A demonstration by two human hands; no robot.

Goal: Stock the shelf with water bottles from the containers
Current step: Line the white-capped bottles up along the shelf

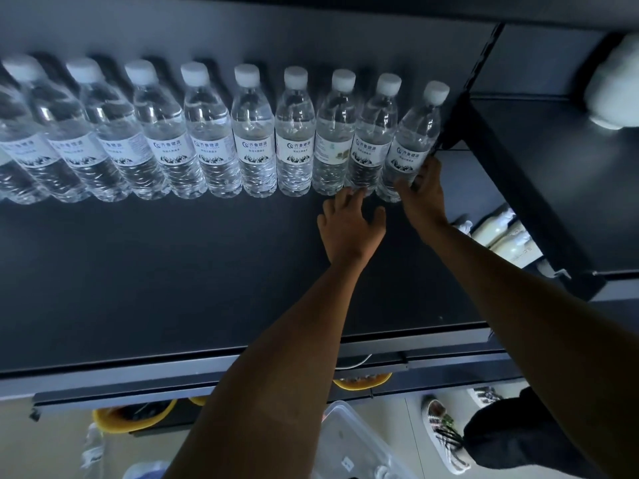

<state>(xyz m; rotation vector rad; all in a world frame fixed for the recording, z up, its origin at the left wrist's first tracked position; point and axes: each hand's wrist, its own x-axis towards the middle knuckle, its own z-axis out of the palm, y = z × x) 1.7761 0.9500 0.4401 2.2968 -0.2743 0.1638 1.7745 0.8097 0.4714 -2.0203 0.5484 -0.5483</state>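
Observation:
A row of several clear water bottles [254,133] with white caps stands along the back of the dark shelf [173,271]. My right hand [423,195] grips the lower part of the rightmost bottle [413,146], which leans slightly against the shelf's upright post. My left hand [349,226] is spread, its fingertips touching the base of the neighbouring bottle [371,140]. One bottle [333,140] in the row has its label turned the other way.
A black upright post [473,84] divides this shelf from the bay on the right, where a white object [613,84] sits. A clear plastic container [359,444] stands on the floor below, near my shoes [444,433]. Pale bottles [501,233] sit on a lower right shelf.

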